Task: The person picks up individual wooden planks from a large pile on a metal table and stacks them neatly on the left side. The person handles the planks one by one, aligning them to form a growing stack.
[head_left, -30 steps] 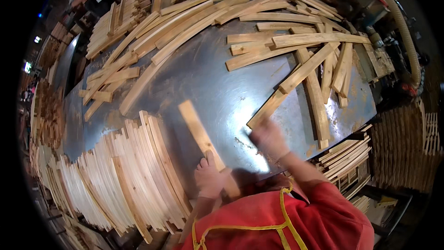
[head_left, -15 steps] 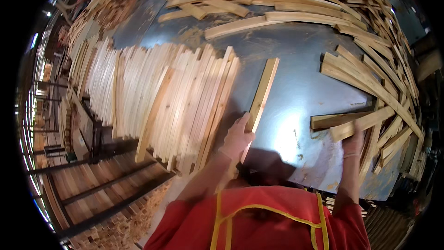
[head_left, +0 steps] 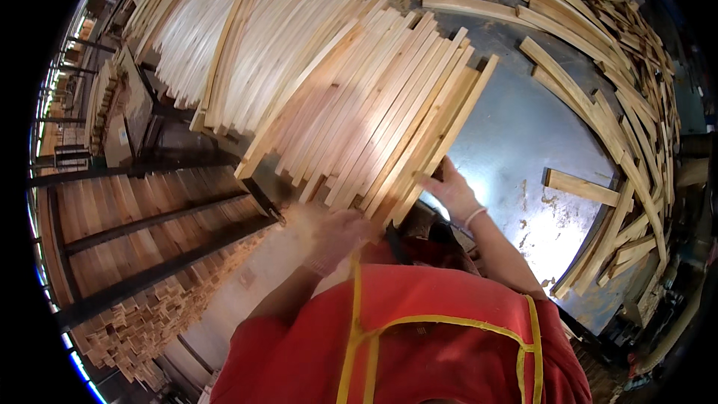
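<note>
Pale wooden strips [head_left: 351, 97] lie side by side in a long row on the metal table. At the row's right edge, my right hand [head_left: 455, 196] has its thumb and fingers closed about the near part of the outermost wooden strip [head_left: 465, 114]. My left hand [head_left: 338, 239] is at the near ends of the strips, just left of that edge. It is smeared by motion, so its fingers cannot be made out. One longer strip [head_left: 299, 101] lies slantwise across the row and sticks out at the near side.
Loose boards [head_left: 632, 142] are heaped along the table's right side and far edge. A short board [head_left: 583, 187] lies on the metal tabletop [head_left: 516, 135] against that heap. At the lower left, stacked wood pieces [head_left: 142, 329] stand beneath a dark metal frame [head_left: 164, 269].
The strip from my left hand now lies at the row's right edge. My right hand has let go of a board on the right and moved left to this strip. The view has shifted.
</note>
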A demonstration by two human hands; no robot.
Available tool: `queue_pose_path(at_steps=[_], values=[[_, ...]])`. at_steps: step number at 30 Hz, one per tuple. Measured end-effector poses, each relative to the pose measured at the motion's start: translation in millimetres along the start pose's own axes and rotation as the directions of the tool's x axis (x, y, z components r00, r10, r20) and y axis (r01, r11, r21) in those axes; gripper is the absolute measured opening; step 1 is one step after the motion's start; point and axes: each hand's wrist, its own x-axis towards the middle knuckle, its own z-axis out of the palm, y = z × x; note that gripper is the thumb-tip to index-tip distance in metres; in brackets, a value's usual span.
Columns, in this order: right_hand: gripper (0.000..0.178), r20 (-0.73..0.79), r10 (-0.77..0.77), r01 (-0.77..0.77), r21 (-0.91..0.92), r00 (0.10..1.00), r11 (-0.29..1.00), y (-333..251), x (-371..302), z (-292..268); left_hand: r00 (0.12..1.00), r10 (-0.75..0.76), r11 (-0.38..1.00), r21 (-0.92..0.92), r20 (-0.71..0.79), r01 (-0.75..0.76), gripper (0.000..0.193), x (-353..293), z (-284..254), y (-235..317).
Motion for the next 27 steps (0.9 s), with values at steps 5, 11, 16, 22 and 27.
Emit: queue_pose_path(at_steps=[5, 11, 16, 22, 27], values=[[0.068, 0.030, 0.059, -0.066, 0.403, 0.998, 0.913, 15, 3, -12, 0.911, -0.350, 0.621, -0.673, 0.219, 0.401, 0.044, -12, 27, -77], [0.060, -0.369, 0.066, -0.092, -0.052, 0.927, 0.994, -5, 29, 9, 0.852, -0.457, 0.319, -0.847, 0.257, 0.426, 0.048, 45, 102, -63], [0.047, -0.026, 0.148, -0.064, 0.819, 0.989, 0.570, 44, 32, -24, 0.915, -0.289, 0.486, -0.780, 0.281, 0.393, 0.042, 22, 46, 1], [0.044, 0.069, 0.091, -0.107, 0.839, 0.994, 0.533, 59, 49, -1, 0.890, 0.018, 0.488, -0.781, 0.455, 0.390, 0.057, 32, -36, 70], [0.050, 0.121, 0.102, -0.158, 0.763, 0.987, 0.627, 15, 55, 19, 0.898, 0.072, 0.954, -0.292, 0.435, 0.065, 0.087, 116, -24, 109]])
